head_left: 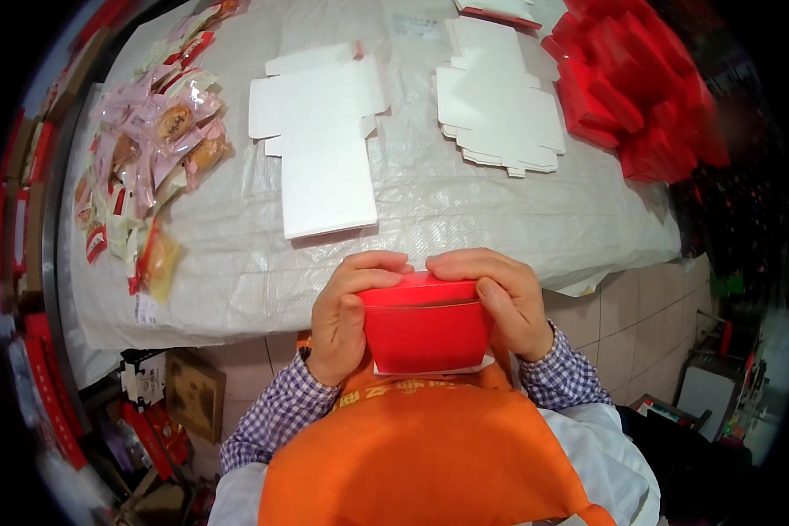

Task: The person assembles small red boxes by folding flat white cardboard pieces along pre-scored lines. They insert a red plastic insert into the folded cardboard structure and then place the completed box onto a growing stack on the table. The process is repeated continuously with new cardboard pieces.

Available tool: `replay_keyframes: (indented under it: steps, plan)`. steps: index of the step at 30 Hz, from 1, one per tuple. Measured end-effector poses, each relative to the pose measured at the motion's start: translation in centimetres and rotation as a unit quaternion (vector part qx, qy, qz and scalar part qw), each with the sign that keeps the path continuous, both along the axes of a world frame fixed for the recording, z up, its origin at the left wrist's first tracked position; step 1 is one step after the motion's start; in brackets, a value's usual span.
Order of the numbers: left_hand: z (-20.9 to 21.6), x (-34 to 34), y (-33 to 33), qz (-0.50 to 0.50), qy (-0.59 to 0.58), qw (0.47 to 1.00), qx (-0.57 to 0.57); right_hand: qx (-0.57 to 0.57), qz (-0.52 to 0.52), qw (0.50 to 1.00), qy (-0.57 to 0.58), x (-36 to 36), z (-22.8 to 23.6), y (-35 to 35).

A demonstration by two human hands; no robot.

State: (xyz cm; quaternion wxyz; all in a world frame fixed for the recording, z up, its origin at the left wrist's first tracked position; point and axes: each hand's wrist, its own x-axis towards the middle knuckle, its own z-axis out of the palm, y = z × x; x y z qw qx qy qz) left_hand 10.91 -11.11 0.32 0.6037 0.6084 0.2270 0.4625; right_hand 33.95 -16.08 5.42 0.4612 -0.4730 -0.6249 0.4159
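Note:
Close to my body, a red cardboard box (426, 337) is held between both hands at the table's near edge. My left hand (342, 307) wraps its left side, fingers over the top and thumb against the front. On the other side, my right hand (502, 294) grips the right edge with its fingers laid across the top. A narrow gap runs under the box's top flap, and a white edge shows along its bottom. Beyond my hands lies a stack of flat white box blanks (324, 158). Another stack of white blanks (500, 101) is to its right.
A white woven sheet (237, 289) covers the table. Individually wrapped pastries (162, 145) are heaped at the left. Folded red boxes (627, 88) pile up at the far right. On the floor at lower left, a brown carton (195, 394) stands among other packages.

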Motion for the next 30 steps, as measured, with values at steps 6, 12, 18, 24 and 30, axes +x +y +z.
replay_keyframes:
  steps: [6, 12, 18, 24, 30]
  plan:
    - [0.1, 0.0, 0.8, -0.022, 0.043, 0.997, 0.062, 0.035, -0.023, 0.999, -0.020, 0.4, -0.7, -0.6]
    - [1.2, -0.1, 1.5, -0.046, 0.105, 0.989, 0.089, 0.070, -0.027, 0.997, -0.033, 0.9, -1.5, -1.0]
    - [0.6, -0.2, 1.6, -0.040, 0.106, 0.987, 0.113, 0.084, -0.019, 0.996, -0.016, 0.7, -1.8, -1.1]
    - [0.0, 0.6, 0.4, -0.023, 0.080, 0.992, 0.099, 0.063, -0.008, 0.998, -0.016, 0.7, -1.8, -1.4]
    - [-0.1, 1.6, -0.9, 0.012, 0.071, 0.995, 0.076, 0.030, -0.032, 0.999, -0.022, 0.0, -1.4, -1.7]
